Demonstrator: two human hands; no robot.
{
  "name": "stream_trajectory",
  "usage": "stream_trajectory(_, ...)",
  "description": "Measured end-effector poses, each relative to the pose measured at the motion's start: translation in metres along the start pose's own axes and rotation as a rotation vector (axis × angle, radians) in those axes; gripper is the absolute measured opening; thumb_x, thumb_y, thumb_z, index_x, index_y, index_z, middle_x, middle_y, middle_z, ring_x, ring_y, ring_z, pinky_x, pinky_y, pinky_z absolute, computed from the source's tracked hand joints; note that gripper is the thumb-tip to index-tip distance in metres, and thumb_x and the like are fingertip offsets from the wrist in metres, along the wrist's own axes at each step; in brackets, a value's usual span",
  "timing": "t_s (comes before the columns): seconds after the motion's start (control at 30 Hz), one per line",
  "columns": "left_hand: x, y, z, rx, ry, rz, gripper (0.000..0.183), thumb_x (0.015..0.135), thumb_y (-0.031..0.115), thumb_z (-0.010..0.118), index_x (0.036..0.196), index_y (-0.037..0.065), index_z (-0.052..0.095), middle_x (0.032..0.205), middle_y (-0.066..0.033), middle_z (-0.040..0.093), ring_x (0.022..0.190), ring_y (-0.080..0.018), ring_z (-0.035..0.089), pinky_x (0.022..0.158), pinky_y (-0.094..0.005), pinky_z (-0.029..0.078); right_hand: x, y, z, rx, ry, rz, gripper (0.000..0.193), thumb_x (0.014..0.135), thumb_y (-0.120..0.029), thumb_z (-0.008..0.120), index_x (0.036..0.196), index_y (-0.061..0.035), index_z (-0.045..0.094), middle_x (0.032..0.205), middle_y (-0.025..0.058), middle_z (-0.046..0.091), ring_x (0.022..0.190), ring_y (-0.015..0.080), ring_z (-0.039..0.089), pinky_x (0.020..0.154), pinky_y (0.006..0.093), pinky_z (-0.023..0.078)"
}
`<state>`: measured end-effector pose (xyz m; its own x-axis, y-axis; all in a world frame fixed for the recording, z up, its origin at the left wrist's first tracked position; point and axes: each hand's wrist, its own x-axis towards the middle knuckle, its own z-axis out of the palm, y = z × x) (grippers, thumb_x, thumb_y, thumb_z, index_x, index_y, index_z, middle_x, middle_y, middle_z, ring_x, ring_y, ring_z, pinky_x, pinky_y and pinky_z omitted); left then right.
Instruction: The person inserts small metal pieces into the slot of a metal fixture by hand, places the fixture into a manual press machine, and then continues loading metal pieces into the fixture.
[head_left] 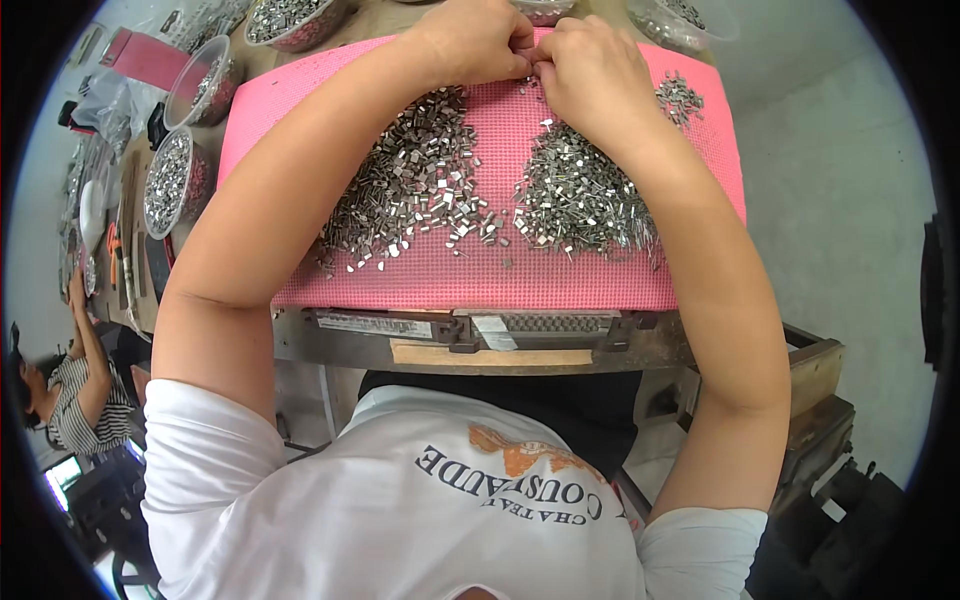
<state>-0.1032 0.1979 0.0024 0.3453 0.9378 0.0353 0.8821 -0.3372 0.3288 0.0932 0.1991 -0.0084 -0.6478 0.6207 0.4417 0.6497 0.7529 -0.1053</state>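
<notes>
At the far middle of a pink textured mat (470, 285), my left hand (468, 42) and my right hand (592, 78) meet with their fingertips pinched close together. Whatever sits between those fingers is too small and too covered to make out. Below my left forearm spreads a heap of small shiny metal pieces (425, 185), many of them flat. A second heap of small metal parts (580, 190), some with thin pins, lies beside my right forearm. Past that forearm, toward the right edge, is a smaller cluster of metal parts (680, 98).
Clear plastic tubs of metal parts stand around the mat: one tub (178, 182) at left, another tub (205, 85) behind it, and a tub (290, 25) farther back. A pink block (145, 58) sits far left. Another person (85, 395) works at left. A drawer (815, 370) juts out at right.
</notes>
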Motion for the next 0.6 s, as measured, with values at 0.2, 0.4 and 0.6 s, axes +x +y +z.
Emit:
stream_trajectory(0.2, -0.010, 0.001, -0.003, 0.005, 0.009, -0.033, 0.032, 0.084, 0.029, 0.072, 0.102, 0.003, 0.076, 0.089, -0.0183, 0.075, 0.082, -0.0343, 0.072, 0.078, -0.0430, 0.056, 0.003, -0.009, -0.003, -0.113, -0.010, -0.048, 0.008, 0.080, -0.010, 0.071, 0.082, -0.0065, 0.078, 0.095, 0.0101, 0.075, 0.102, 0.0286, 0.069, 0.093, 0.0467, 0.050)
stream_trajectory(0.4, -0.080, 0.054, -0.027, -0.252, 0.154, 0.140, 0.016, 0.092, 0.013, 0.066, 0.094, -0.002, 0.065, 0.086, -0.0145, 0.066, 0.076, -0.0285, 0.064, 0.074, -0.0379, 0.053, -0.006, -0.009, -0.016, -0.056, -0.054, -0.049, 0.012, 0.084, -0.007, 0.069, 0.093, -0.0038, 0.075, 0.095, 0.0124, 0.074, 0.100, 0.0300, 0.070, 0.090, 0.0462, 0.052)
stream_trajectory(0.6, -0.159, 0.100, -0.027, -0.459, 0.090, 0.128, 0.008, 0.091, -0.001, 0.068, 0.099, -0.002, 0.063, 0.097, -0.0122, 0.063, 0.089, -0.0261, 0.064, 0.082, -0.0351, 0.052, -0.058, -0.033, -0.085, 0.589, 0.033, 0.192, 0.010, 0.090, -0.004, 0.066, 0.098, 0.0009, 0.068, 0.092, 0.0140, 0.070, 0.092, 0.0306, 0.069, 0.083, 0.0424, 0.053)
